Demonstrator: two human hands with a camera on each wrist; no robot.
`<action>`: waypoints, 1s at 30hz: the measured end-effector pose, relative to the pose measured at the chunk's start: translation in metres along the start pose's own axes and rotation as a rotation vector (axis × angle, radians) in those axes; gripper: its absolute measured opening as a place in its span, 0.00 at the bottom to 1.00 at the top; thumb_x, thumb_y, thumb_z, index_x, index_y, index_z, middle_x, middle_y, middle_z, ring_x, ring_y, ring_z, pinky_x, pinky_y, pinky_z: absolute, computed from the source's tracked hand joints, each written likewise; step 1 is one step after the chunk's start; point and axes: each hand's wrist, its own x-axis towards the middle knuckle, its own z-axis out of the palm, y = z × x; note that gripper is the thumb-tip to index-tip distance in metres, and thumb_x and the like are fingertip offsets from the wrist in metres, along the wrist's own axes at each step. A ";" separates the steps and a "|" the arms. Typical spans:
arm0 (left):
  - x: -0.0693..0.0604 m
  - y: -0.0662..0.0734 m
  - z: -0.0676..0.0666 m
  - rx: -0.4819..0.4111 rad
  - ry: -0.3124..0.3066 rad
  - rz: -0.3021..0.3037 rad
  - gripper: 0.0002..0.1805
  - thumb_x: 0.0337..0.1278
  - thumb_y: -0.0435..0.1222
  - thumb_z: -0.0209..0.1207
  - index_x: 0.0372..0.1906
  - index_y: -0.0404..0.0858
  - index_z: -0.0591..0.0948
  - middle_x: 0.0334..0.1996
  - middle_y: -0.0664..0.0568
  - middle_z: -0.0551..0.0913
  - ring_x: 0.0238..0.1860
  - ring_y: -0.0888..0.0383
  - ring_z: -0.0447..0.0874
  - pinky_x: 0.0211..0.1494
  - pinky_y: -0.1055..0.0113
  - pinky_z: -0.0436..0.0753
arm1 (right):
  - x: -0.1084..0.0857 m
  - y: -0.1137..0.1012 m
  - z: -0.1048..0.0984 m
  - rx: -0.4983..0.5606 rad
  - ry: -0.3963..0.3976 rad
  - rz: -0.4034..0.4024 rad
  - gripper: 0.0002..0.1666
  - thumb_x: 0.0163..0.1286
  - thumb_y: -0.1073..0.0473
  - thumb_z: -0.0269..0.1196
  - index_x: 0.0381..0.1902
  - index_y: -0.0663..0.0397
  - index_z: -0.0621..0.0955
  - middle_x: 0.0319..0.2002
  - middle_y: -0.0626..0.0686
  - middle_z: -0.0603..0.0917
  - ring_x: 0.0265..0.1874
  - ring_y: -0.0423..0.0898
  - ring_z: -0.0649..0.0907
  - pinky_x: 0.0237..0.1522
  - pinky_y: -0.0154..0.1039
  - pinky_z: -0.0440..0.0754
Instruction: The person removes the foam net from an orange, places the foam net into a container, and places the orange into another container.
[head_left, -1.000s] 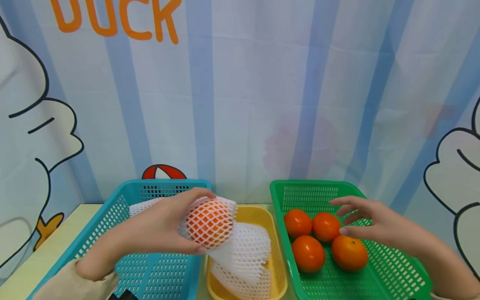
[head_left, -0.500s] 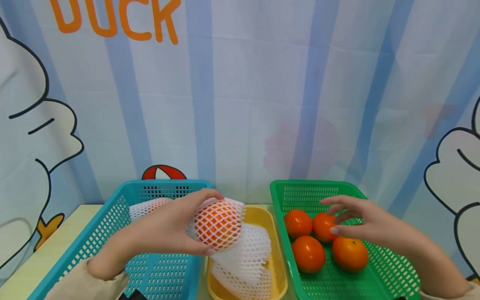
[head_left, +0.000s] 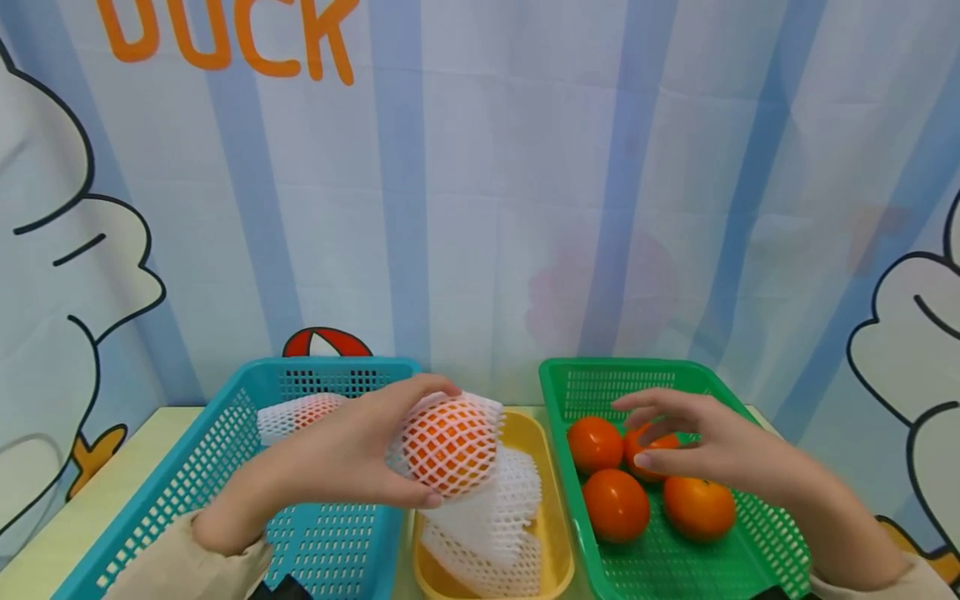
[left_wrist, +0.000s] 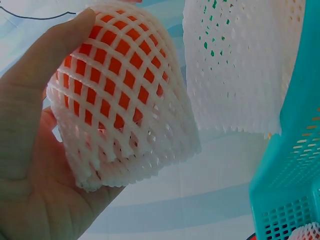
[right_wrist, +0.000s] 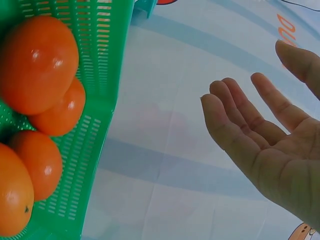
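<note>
My left hand point(head_left: 360, 454) grips an orange point(head_left: 452, 446) dressed in a white foam net sleeve, thumb and fingers on either side. In the left wrist view the sleeve point(left_wrist: 120, 95) covers the fruit and hangs past it at one end. The held fruit is above the gap between the blue basket point(head_left: 330, 542) and the yellow tray point(head_left: 525, 429). Loose white foam nets point(head_left: 487, 542) lie in that tray. My right hand point(head_left: 697, 437) hovers over the green basket point(head_left: 660, 571), fingers relaxed and holding nothing. Several bare oranges point(head_left: 617, 506) sit in it.
Another netted fruit point(head_left: 300, 414) lies at the back of the blue basket, partly hidden by my left hand. The baskets and tray stand side by side on a pale yellow table point(head_left: 112, 475). A striped cartoon curtain point(head_left: 480, 208) hangs right behind them.
My left hand has carried the netted orange to the right, toward the yellow tray. The right hand has drifted left above the bare oranges. More of the netted fruit in the blue basket shows.
</note>
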 end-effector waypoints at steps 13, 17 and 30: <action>0.008 0.002 0.010 -0.030 0.004 0.013 0.43 0.39 0.48 0.71 0.63 0.49 0.63 0.53 0.63 0.71 0.48 0.64 0.74 0.46 0.67 0.78 | 0.010 -0.010 0.015 0.010 -0.018 -0.043 0.23 0.67 0.57 0.60 0.59 0.49 0.72 0.53 0.54 0.76 0.48 0.48 0.78 0.43 0.42 0.78; 0.010 0.004 0.011 -0.040 -0.005 0.003 0.44 0.39 0.49 0.71 0.64 0.49 0.63 0.53 0.64 0.71 0.48 0.65 0.73 0.47 0.66 0.77 | 0.014 -0.014 0.021 0.027 -0.032 -0.093 0.22 0.67 0.59 0.60 0.58 0.50 0.73 0.50 0.53 0.78 0.45 0.44 0.78 0.43 0.41 0.79; 0.018 0.007 0.018 -0.083 -0.012 0.036 0.43 0.40 0.49 0.71 0.63 0.51 0.62 0.51 0.65 0.72 0.45 0.65 0.75 0.46 0.67 0.77 | 0.030 -0.034 0.045 0.156 -0.031 -0.116 0.20 0.67 0.59 0.60 0.56 0.54 0.75 0.51 0.57 0.77 0.44 0.52 0.79 0.45 0.41 0.79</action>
